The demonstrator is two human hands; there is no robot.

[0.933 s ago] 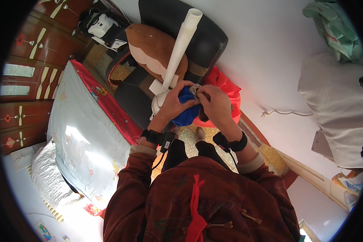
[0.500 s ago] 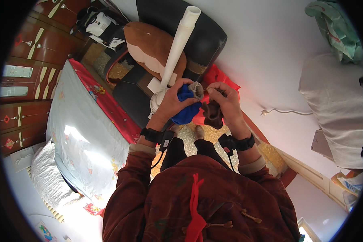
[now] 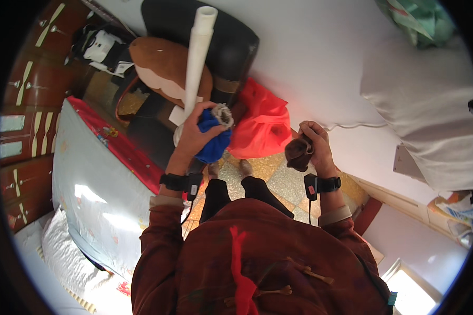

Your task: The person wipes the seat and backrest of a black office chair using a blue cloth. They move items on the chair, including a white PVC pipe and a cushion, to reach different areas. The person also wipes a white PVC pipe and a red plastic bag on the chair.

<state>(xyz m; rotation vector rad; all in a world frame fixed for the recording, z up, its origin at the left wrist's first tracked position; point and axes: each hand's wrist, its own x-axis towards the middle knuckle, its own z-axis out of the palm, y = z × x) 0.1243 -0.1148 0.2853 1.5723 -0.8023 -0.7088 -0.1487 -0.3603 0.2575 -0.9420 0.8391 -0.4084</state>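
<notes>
My left hand [image 3: 194, 131] is closed around a blue cloth item [image 3: 214, 146], whose round, grey, fuzzy-looking opening faces up between thumb and fingers. Well apart from it, to the right, my right hand [image 3: 319, 147] grips a small, dark brown, soft-looking piece [image 3: 298, 156] that hangs below the fingers. The exact kind of either item cannot be made out. Behind the left hand, a long white tube [image 3: 197, 63] leans up across the chair. A red bag [image 3: 263, 123] lies between the two hands, farther from me.
A black chair [image 3: 228, 42] with a brown cushion [image 3: 160, 58] stands ahead. On the left is a bed with a pale blue cover [image 3: 100, 173], beside dark red cabinets [image 3: 29, 94]. Grey fabric [image 3: 415, 105] hangs at the right, near a cable [image 3: 360, 125].
My right hand has moved away to the right from the blue item, taking the brown piece with it. My left hand still holds the blue item. The whole view has shifted.
</notes>
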